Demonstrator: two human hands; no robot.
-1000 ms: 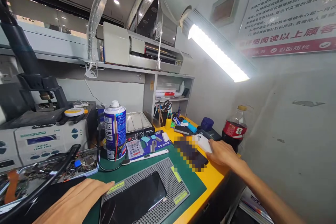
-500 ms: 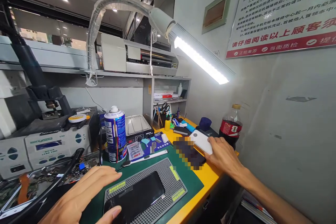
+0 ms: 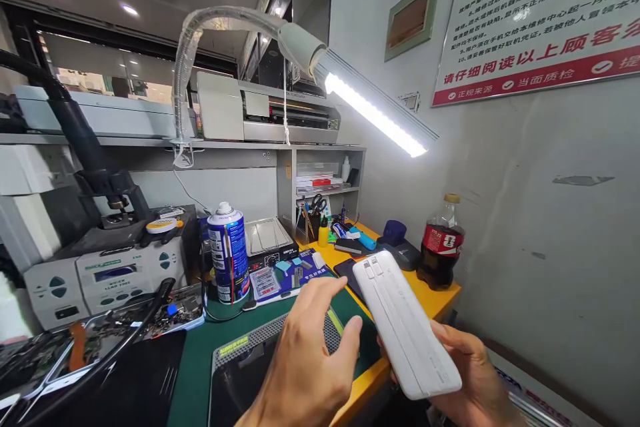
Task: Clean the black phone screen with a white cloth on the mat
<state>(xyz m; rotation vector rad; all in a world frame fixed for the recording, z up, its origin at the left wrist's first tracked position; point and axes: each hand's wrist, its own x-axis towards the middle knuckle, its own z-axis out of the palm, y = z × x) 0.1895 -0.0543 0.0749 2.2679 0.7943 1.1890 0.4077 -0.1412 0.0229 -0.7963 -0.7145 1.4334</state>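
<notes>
The left hand (image 3: 315,353) covers much of the black phone (image 3: 233,390) and the grey perforated pad (image 3: 263,332) beneath it, and the lower picture edge cuts both off. A dark flat thing (image 3: 346,270) is partly hidden behind the white device (image 3: 407,327), too little showing to name it; the small print on the device is too faint to read. The yellow desk (image 3: 443,297) has its front edge running below the device, with the cola bottle (image 3: 443,243) standing near the far right corner. A strip of green mat (image 3: 193,363) shows left of the pad, and a narrow gap parts the left fingertips from the device. The left hand is half open, thumb well apart from bent fingers, gripping nothing; the right hand (image 3: 465,363) is closed around the lower part of the device, thumb along its right side, most fingers out of sight underneath, holding it tilted above the desk's edge
</notes>
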